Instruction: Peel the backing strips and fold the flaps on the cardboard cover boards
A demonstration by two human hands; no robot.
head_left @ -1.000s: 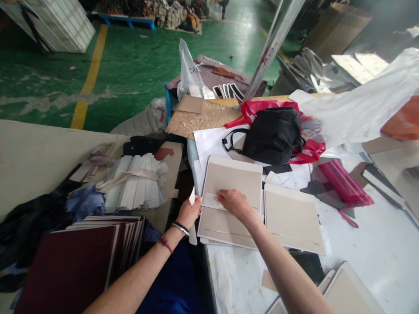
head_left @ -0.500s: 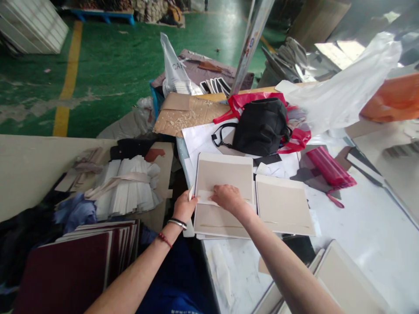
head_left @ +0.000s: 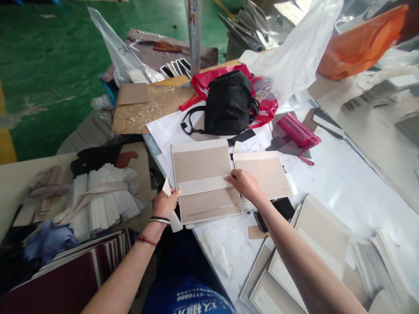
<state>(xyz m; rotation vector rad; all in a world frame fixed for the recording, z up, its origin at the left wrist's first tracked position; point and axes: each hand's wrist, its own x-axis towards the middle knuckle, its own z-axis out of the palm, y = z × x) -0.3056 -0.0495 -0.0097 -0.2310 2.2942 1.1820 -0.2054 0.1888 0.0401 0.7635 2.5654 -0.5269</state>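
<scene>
A beige panel with a pale border (head_left: 203, 163) lies flat before me, with a white strip (head_left: 204, 185) running across it. At the strip's right end, the fingers of my right hand (head_left: 244, 182) are pinched together. My left hand (head_left: 166, 203) is closed around another white strip (head_left: 176, 223), which sticks out above and below it, and its thumb reaches the panel's left edge. A second beige panel (head_left: 265, 172) lies to the right, partly behind my right hand. Along the lower part of the first panel runs a thin brownish line.
Bundled white strips (head_left: 101, 198) and maroon boards (head_left: 55, 279) are at my left. A black bag (head_left: 228, 102) on a red bag stands behind the panels. Stacked beige panels (head_left: 322, 229), a phone (head_left: 261, 221) and a pink pouch (head_left: 298, 131) are at the right.
My right hand has slid right along the white strip to the panel's right edge, uncovering the strip. The whole view has shifted to the right.
</scene>
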